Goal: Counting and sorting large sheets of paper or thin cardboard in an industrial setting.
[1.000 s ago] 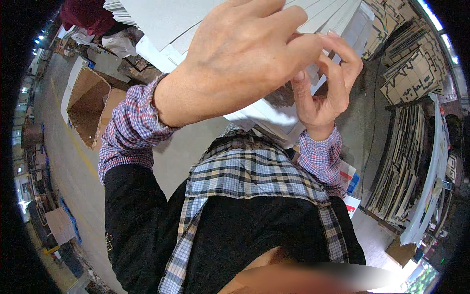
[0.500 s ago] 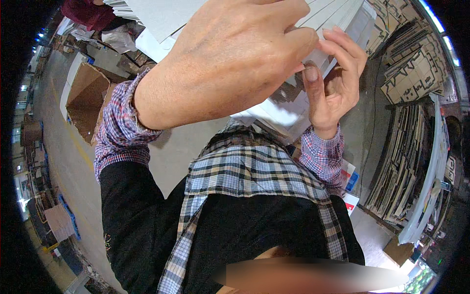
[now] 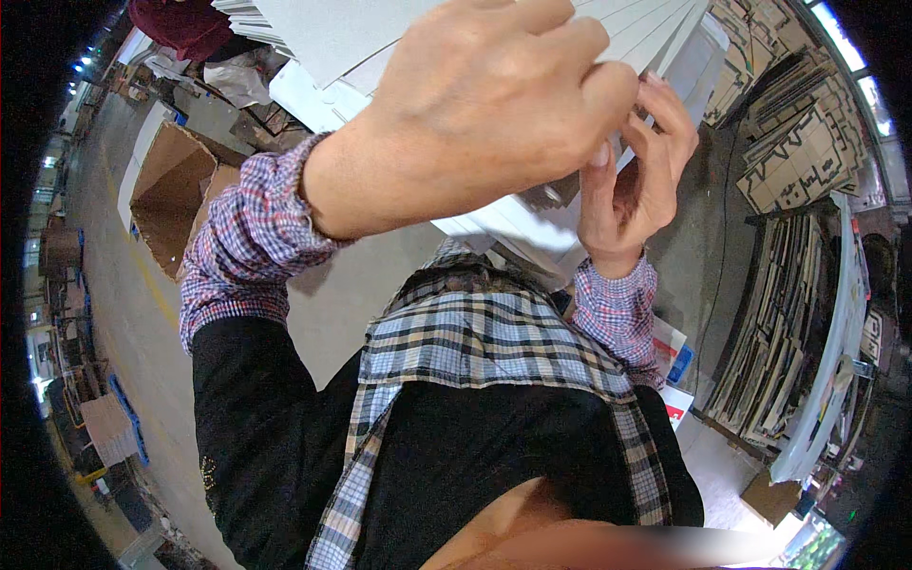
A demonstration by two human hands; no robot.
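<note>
Head view is showing the left hand (image 3: 494, 104) and right hand (image 3: 635, 171) both pinching white cardboard sheets (image 3: 532, 214) held up near the face, the folding apparently underway, not finished.

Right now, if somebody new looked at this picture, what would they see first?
The big left hand fills the top middle, pinching white cardboard sheets together with the right hand beside it. Below hangs a plaid collar over black cloth. An open brown box sits on the floor at the left.
</note>
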